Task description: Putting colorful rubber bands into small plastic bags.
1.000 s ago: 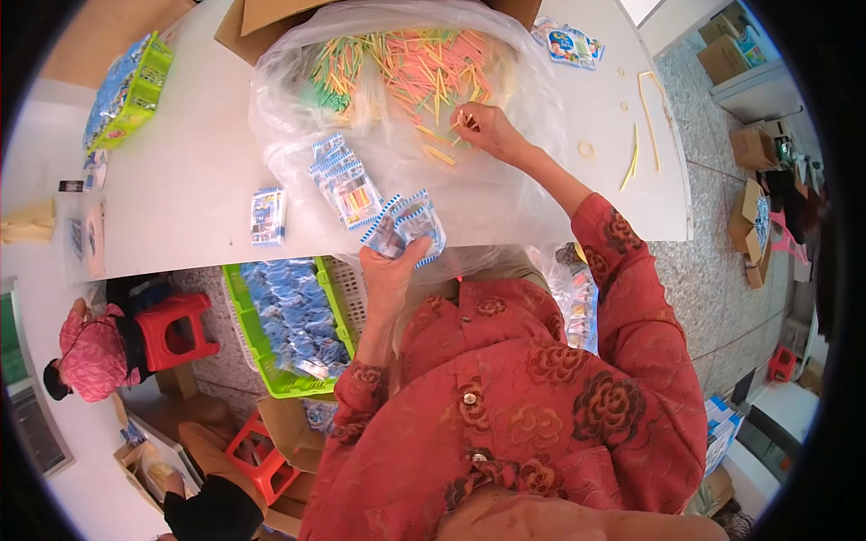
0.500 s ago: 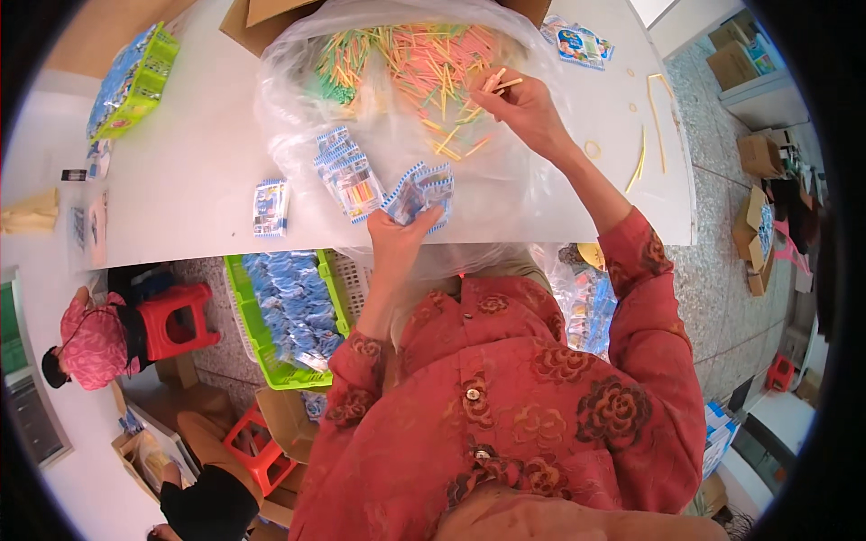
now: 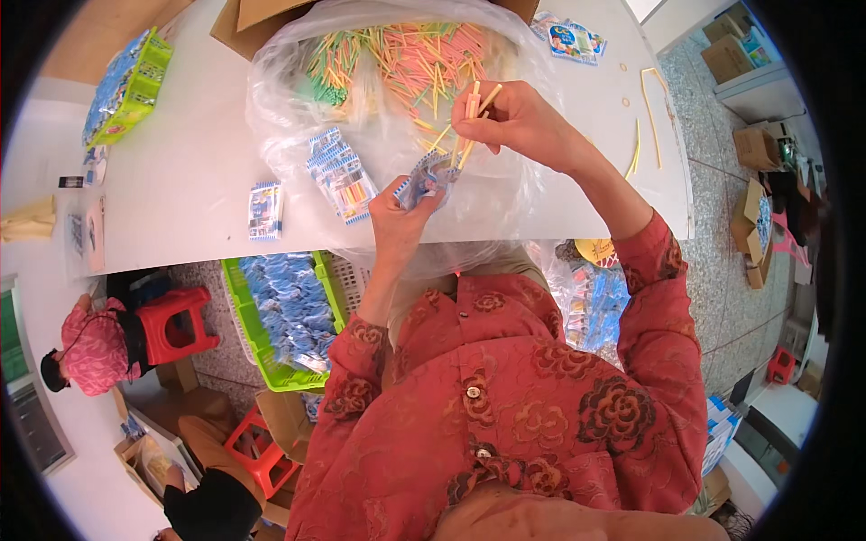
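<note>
My left hand (image 3: pixel 399 222) grips a small blue-and-white plastic packet (image 3: pixel 424 183) at the near edge of the white table. Just above it, my right hand (image 3: pixel 528 124) pinches a few thin yellow and pink sticks (image 3: pixel 470 113), their lower ends at the packet's mouth. Whether they are inside it I cannot tell. Beyond my hands, a heap of pink, yellow and green sticks (image 3: pixel 437 59) lies on a crumpled clear plastic bag (image 3: pixel 271 108). Several overlapping packets (image 3: pixel 343 183) with sticks showing lie left of my left hand, and another packet (image 3: pixel 265 213) lies farther left.
A cardboard box (image 3: pixel 257 16) stands behind the bag. Green baskets of packets stand at the table's far left (image 3: pixel 153 86) and below its edge (image 3: pixel 262 347). Packets (image 3: pixel 573 41) and loose yellow strips (image 3: pixel 637 149) lie at right. Two other people are at lower left, near red stools (image 3: pixel 176 325).
My right hand has come from the heap toward me with the sticks, down to the packet. The packet in my left hand has turned toward them.
</note>
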The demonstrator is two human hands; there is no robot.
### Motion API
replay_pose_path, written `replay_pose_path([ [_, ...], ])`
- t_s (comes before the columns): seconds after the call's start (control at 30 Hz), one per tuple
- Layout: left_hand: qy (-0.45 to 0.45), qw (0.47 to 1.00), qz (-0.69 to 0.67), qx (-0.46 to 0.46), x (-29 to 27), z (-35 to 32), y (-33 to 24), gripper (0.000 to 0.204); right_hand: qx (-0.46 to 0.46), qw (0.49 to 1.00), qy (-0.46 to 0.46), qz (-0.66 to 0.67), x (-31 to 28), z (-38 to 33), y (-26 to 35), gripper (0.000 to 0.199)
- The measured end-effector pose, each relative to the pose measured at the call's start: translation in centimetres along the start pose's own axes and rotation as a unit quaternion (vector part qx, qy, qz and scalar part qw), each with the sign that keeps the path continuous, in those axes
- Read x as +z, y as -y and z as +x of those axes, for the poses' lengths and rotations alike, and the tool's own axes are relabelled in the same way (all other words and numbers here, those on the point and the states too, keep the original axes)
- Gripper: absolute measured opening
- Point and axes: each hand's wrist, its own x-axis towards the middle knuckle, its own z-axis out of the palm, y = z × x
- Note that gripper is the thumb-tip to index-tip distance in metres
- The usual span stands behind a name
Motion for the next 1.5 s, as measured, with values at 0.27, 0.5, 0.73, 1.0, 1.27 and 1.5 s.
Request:
replay_pose_path([
  [0.27, 0.001, 1.0, 0.029, 0.013, -0.4, 0.0, 0.5, 0.013, 0.026, 1.0, -0.011, 0.002, 1.4, 0.5, -1.2, 0.01],
  [0.5, -0.014, 0.999, 0.041, 0.005, 0.1, 0.1, -0.1, 0.017, -0.142, 0.969, -0.103, -0.177, 3.4, -0.1, -0.7, 0.004],
  [0.73, -0.015, 1.0, 0.001, -0.013, 0.2, 0.5, -0.3, 0.017, -0.165, 0.966, -0.084, -0.182, 4.5, -0.4, -0.7, 0.006],
  [1.0, 0.03, 0.998, -0.049, -0.015, 0.4, 0.6, -0.9, 0.026, -0.023, 0.995, -0.044, -0.085, 2.9, 0.1, -0.5, 0.019],
  [1.27, 0.025, 0.997, -0.076, 0.007, 0.8, 0.3, -1.8, 0.024, -0.143, 0.974, -0.089, -0.152, 2.8, 1.0, -2.4, 0.032],
  [1.5, -0.021, 0.996, -0.089, 0.011, -1.6, -0.6, -2.6, 0.032, -0.037, 0.968, -0.058, -0.242, 0.3, 2.8, -8.0, 0.02],
])
